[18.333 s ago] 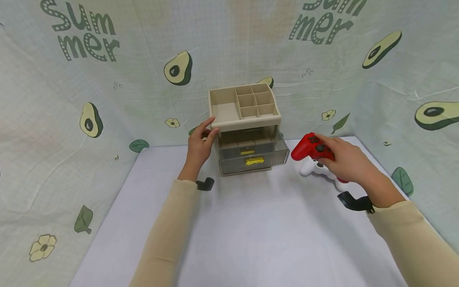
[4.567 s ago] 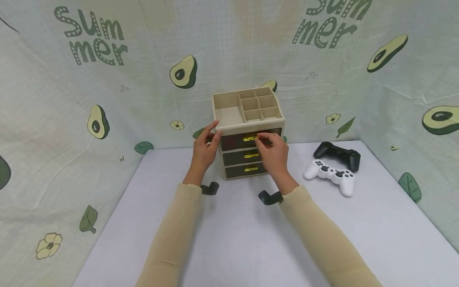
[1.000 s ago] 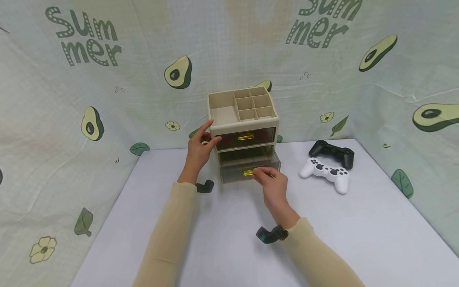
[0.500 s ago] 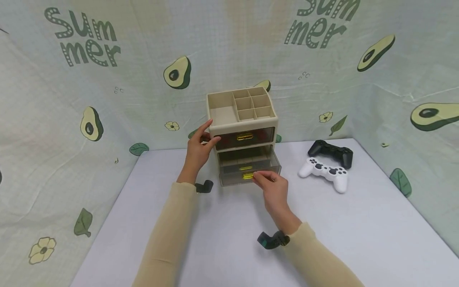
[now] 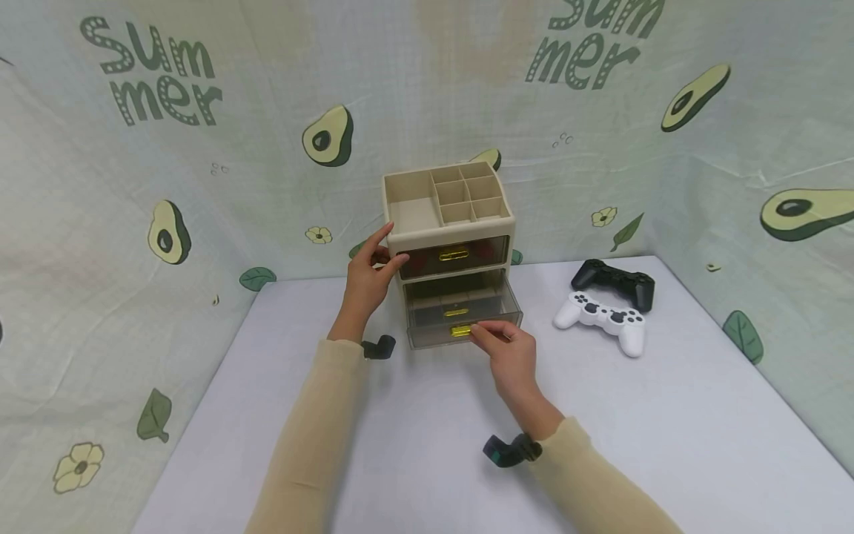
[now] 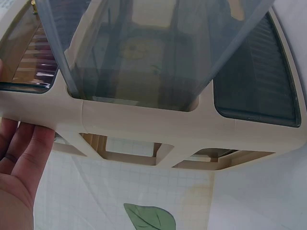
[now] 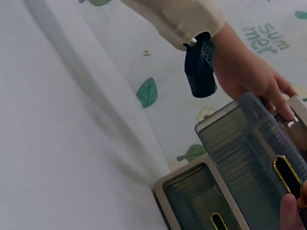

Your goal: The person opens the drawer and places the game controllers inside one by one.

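Observation:
A beige organizer [image 5: 454, 231] with a divided open top and three smoky drawers stands at the back of the table. Its middle drawer [image 5: 463, 300] is pulled out toward me. My right hand [image 5: 477, 330] pinches that drawer's gold handle [image 5: 460, 331]; the right wrist view shows the handle [image 7: 288, 177] and a fingertip [image 7: 290, 213] at it. The top and bottom drawers [image 7: 196, 201] are closed. My left hand [image 5: 387, 248] grips the organizer's upper left corner, thumb on the front. In the left wrist view its fingers [image 6: 24, 153] lie against the frame [image 6: 158, 120].
A black game controller [image 5: 614, 282] and a white one [image 5: 600, 319] lie right of the organizer. The pale table [image 5: 434, 445] stretches toward me. Avocado-print cloth walls enclose the back and both sides.
The middle drawer has slid a little further out toward me, drawn by my right hand on its handle. My left hand has stayed on the organizer's corner.

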Available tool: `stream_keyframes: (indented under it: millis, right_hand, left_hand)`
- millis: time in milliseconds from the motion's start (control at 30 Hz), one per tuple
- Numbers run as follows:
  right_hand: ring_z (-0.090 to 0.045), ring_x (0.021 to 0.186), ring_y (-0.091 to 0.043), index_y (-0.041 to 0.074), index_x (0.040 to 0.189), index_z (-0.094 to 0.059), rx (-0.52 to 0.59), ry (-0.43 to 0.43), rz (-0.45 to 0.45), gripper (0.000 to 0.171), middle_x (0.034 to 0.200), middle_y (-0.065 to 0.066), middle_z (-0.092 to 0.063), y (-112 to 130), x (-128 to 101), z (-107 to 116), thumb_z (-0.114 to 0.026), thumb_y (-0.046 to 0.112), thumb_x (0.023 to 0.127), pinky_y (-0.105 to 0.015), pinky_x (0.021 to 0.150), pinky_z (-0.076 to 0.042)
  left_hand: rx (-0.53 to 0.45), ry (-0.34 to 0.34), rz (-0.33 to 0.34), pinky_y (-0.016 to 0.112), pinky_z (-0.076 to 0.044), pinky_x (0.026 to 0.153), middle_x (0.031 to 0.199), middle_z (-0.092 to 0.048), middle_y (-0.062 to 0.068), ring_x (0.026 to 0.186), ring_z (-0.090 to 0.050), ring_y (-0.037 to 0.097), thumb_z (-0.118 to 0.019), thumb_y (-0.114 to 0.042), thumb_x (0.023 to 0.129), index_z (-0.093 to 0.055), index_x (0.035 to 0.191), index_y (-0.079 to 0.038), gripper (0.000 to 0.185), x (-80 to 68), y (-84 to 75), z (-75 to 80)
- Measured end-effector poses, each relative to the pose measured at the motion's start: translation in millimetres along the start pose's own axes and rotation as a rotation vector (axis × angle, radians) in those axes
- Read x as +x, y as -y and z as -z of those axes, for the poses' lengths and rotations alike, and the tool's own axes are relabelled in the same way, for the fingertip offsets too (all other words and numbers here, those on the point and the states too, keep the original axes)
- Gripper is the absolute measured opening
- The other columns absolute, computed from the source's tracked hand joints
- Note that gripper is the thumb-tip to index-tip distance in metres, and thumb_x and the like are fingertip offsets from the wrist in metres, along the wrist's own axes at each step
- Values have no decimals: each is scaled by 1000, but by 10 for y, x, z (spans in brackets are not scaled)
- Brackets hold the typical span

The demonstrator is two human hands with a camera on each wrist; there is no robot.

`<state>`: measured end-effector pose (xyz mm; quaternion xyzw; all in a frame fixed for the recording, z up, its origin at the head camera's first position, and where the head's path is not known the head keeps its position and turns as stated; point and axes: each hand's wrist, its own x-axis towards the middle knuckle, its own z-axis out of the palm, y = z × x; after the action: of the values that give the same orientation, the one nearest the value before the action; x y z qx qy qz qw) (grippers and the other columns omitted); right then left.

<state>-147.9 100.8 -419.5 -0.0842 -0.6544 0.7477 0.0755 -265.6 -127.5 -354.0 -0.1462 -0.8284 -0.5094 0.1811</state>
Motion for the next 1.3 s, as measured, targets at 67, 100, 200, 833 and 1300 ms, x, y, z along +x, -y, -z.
stream_keyframes:
  millis: [67,100,200,833,1300]
  right_hand:
    - [-72,93,-17,3,103,-69,-49,17,16,26,103,-12,-67,-6,-3,21,-76,21,85,-32,87,-56]
    - [-71,93,-16,4,103,-70,-75,24,26,25,103,-11,-68,-6,-6,33,-75,22,86,-31,86,-56]
    - [-70,93,-15,9,103,-71,-178,36,65,24,103,-9,-69,-1,-15,76,-75,26,86,-29,84,-57]
    - [-67,99,-19,10,106,-71,-573,66,462,20,104,-4,-70,224,-78,493,-72,8,86,-17,77,-55]
    - [-69,89,-20,10,104,-71,-771,-11,576,18,99,-5,-71,350,83,922,-70,13,87,-6,71,-48]
  left_hand:
    - [6,2,7,36,-50,76,102,-63,9,94,-63,21,-69,-44,86,-43,143,-44,63,-8,2,1]
    - [9,2,7,36,-50,76,102,-63,9,95,-63,21,-69,-44,86,-43,144,-42,63,-11,4,0]
    - [15,-1,5,36,-51,77,103,-63,9,95,-63,21,-68,-45,86,-42,144,-44,63,-13,10,-7]
    - [19,-5,-24,36,-51,77,103,-63,9,94,-62,20,-68,-45,87,-41,141,-49,61,6,-10,-19]
    - [17,-9,-13,35,-51,75,103,-63,9,96,-63,21,-67,-42,88,-42,146,-37,64,-26,-19,-26]
